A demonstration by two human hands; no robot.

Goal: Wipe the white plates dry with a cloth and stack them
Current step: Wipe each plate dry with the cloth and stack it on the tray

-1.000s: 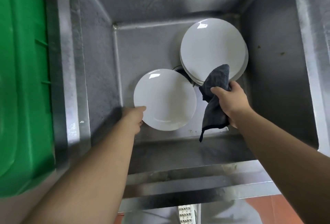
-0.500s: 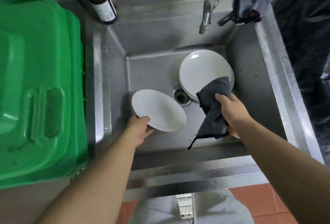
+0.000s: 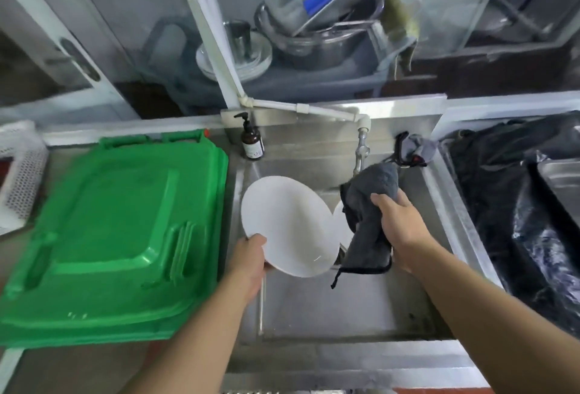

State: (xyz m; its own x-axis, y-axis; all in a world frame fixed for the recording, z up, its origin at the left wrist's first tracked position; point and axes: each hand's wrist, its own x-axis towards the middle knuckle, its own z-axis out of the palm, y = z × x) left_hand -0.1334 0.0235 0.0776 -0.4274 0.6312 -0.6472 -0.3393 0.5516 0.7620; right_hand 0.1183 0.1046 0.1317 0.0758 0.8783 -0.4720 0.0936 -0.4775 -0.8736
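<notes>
My left hand (image 3: 251,255) grips the near-left rim of a white plate (image 3: 288,224), held tilted above the steel sink (image 3: 323,309). To its right, my right hand (image 3: 397,221) clutches a dark grey cloth (image 3: 368,221), which hangs down beside the plate without touching its face. Between the held plate and the cloth shows a sliver of the stack of white plates (image 3: 340,224) lying in the sink; most of that stack is hidden.
A green bin lid (image 3: 110,236) lies left of the sink. A brown pump bottle (image 3: 252,142) and a tap (image 3: 361,149) stand at the sink's back edge. Black plastic sheeting (image 3: 514,221) covers the right side. Pots and plates sit behind glass beyond.
My left hand has lifted the plate up out of the sink and tilted it toward me. My right hand rose with the cloth. The view swung upward.
</notes>
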